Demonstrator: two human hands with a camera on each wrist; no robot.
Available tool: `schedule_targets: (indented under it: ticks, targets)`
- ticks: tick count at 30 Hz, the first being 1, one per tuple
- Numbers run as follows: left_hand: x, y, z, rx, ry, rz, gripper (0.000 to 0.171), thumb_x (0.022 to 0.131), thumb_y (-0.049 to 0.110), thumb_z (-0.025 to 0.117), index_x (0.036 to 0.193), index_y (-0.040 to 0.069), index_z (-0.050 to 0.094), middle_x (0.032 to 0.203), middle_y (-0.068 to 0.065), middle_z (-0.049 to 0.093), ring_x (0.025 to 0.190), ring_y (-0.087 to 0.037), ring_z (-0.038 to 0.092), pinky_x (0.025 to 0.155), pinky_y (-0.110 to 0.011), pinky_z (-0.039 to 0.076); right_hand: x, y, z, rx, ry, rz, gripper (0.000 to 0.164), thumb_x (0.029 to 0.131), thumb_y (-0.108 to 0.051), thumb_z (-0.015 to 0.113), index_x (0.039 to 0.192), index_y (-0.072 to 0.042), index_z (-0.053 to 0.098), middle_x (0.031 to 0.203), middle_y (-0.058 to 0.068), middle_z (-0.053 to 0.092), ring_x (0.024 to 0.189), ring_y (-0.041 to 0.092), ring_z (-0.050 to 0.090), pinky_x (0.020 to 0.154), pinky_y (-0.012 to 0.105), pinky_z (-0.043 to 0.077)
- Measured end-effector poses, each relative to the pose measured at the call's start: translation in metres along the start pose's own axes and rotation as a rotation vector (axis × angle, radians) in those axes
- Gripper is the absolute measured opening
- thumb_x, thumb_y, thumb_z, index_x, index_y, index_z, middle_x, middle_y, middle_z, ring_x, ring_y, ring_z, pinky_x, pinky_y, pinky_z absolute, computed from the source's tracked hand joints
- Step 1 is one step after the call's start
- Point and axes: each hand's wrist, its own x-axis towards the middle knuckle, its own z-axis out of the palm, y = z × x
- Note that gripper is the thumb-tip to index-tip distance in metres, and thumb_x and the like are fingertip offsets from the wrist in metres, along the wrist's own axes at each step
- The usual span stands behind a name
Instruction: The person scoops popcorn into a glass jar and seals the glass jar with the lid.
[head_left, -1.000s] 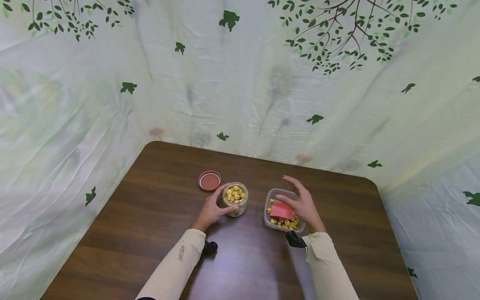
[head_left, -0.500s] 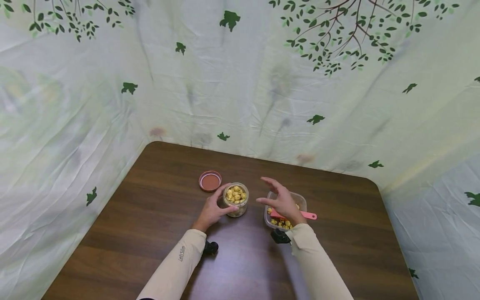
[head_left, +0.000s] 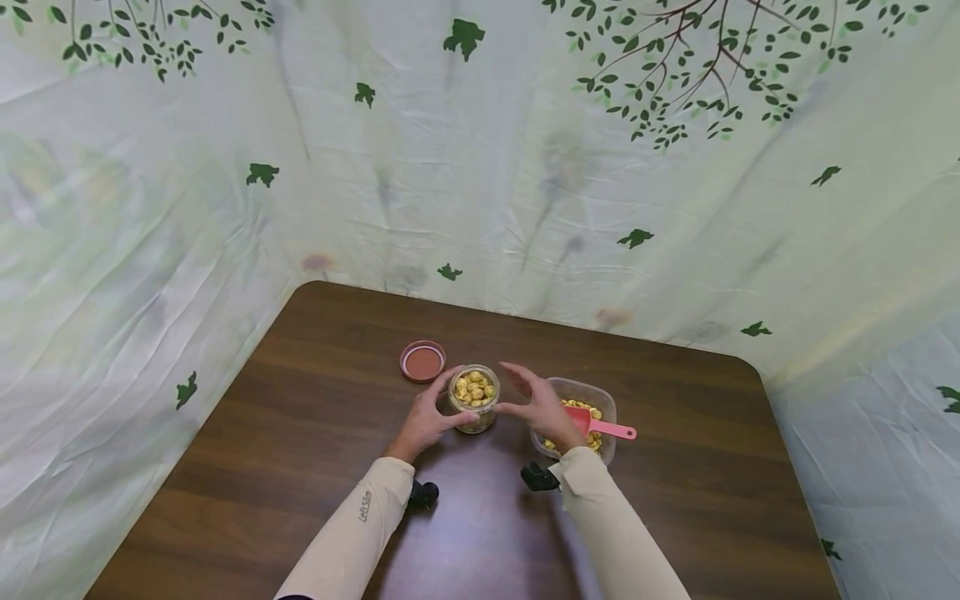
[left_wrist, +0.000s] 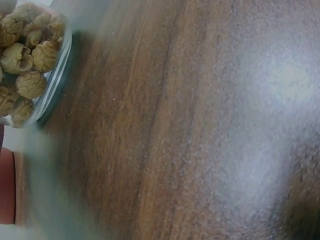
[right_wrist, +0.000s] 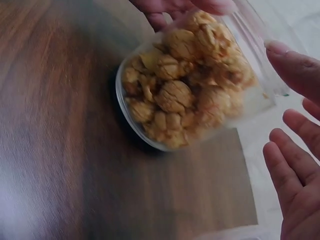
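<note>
A clear jar (head_left: 476,422) filled with caramel popcorn (head_left: 474,387) stands upright on the table, its mouth uncovered. My left hand (head_left: 424,423) holds it from the left, thumb in front and fingers behind. On the other side my right hand (head_left: 542,412) is spread, thumb and fingers parted toward the jar. The right wrist view has those fingertips (right_wrist: 280,50) close beside the glass, with popcorn (right_wrist: 175,95) showing through the wall. Only part of the jar's popcorn (left_wrist: 30,65) appears in the left wrist view.
Right of the jar, partly behind my right forearm, sits a clear plastic tub (head_left: 611,405) of popcorn with a pink scoop (head_left: 609,428) lying in it. A reddish lid (head_left: 423,362) lies behind my left hand. Patterned cloth (head_left: 495,192) hangs beyond the table's back edge.
My right hand has moved left from over the tub to the jar's right side, uncovering the pink scoop's handle. My left hand stays on the jar.
</note>
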Motion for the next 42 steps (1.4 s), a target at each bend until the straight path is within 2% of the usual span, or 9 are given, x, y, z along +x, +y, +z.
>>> schedule_targets:
  ticks: [7, 14, 21, 24, 30, 42]
  targets:
    - [0.001, -0.002, -0.001, -0.026, -0.013, 0.003, 0.079, 0.073, 0.005, 0.083, 0.142, 0.004, 0.045, 0.140, -0.018, 0.050, 0.126, -0.037, 0.048, 0.105, -0.054, 0.035, 0.005, 0.002, 0.011, 0.083, -0.019, -0.036, 0.069, 0.079, -0.003, 0.077, 0.140, 0.002, 0.045, 0.142, 0.022, 0.046, 0.134, 0.035, 0.041, 0.110, 0.048, 0.031]
    - [0.002, -0.005, 0.000, -0.021, -0.021, -0.005, 0.077, 0.076, 0.008, 0.082, 0.143, 0.005, 0.044, 0.140, -0.019, 0.050, 0.126, -0.038, 0.048, 0.105, -0.056, 0.034, 0.007, 0.004, 0.018, 0.133, -0.013, 0.018, 0.070, 0.079, -0.006, 0.079, 0.141, -0.002, 0.046, 0.140, 0.016, 0.051, 0.133, 0.030, 0.044, 0.110, 0.045, 0.033]
    - [0.010, -0.035, 0.004, -0.031, 0.006, -0.023, 0.080, 0.072, 0.012, 0.085, 0.142, 0.017, 0.047, 0.141, -0.009, 0.052, 0.127, -0.030, 0.048, 0.106, -0.050, 0.035, 0.007, 0.001, 0.021, 0.171, -0.019, 0.072, 0.072, 0.080, -0.004, 0.078, 0.143, -0.002, 0.043, 0.144, 0.018, 0.046, 0.136, 0.034, 0.038, 0.112, 0.049, 0.028]
    - [0.011, -0.040, 0.004, -0.028, 0.000, -0.011, 0.080, 0.072, 0.014, 0.085, 0.142, 0.018, 0.047, 0.140, -0.008, 0.052, 0.126, -0.029, 0.049, 0.106, -0.048, 0.036, 0.007, -0.003, 0.022, 0.154, -0.031, 0.081, 0.073, 0.080, -0.003, 0.077, 0.143, 0.000, 0.041, 0.144, 0.020, 0.045, 0.137, 0.035, 0.036, 0.112, 0.049, 0.028]
    - [0.012, -0.041, 0.003, -0.008, 0.003, -0.004, 0.080, 0.073, 0.015, 0.085, 0.142, 0.017, 0.047, 0.142, -0.008, 0.051, 0.128, -0.031, 0.048, 0.106, -0.049, 0.035, 0.013, 0.008, 0.026, 0.156, -0.022, 0.069, 0.076, 0.077, -0.003, 0.079, 0.143, -0.002, 0.042, 0.144, 0.017, 0.046, 0.137, 0.032, 0.037, 0.111, 0.049, 0.030]
    - [0.012, -0.041, 0.004, -0.002, 0.005, -0.002, 0.080, 0.073, 0.013, 0.085, 0.143, 0.016, 0.046, 0.142, -0.009, 0.050, 0.128, -0.033, 0.048, 0.106, -0.051, 0.036, 0.013, 0.013, 0.028, 0.141, -0.034, 0.081, 0.077, 0.078, -0.012, 0.080, 0.145, -0.009, 0.042, 0.145, 0.009, 0.046, 0.136, 0.027, 0.039, 0.110, 0.049, 0.032]
